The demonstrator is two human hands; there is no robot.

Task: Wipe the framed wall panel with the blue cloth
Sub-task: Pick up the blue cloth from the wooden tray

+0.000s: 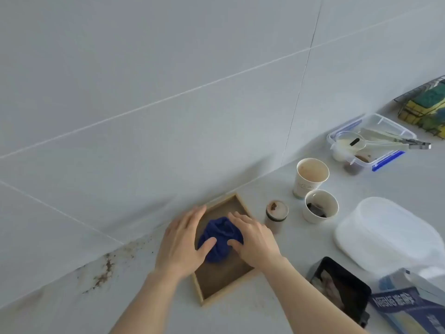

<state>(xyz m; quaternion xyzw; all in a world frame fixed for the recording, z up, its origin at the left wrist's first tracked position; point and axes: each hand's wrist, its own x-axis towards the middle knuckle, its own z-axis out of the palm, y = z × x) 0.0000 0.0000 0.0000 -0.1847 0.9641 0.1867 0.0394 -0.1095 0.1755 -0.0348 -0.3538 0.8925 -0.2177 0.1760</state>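
A framed panel (224, 280) with a light wooden rim and a brown inner face lies flat on the grey counter by the tiled wall. A bunched dark blue cloth (220, 237) rests on its middle. My left hand (184, 242) lies flat over the frame's left rim, fingers spread, its thumb touching the cloth's left side. My right hand (252, 239) presses on the cloth's right side, fingers on top and thumb against its lower edge.
Right of the frame stand a small lidded jar (276, 214), a tall paper cup (310, 177) and a shorter cup (321, 206). Further right are a clear lidded box (370, 141), a white lid (387, 235), a dark tray (342, 285) and a Nestle carton (407, 309). Brown crumbs (106, 268) speckle the counter to the left.
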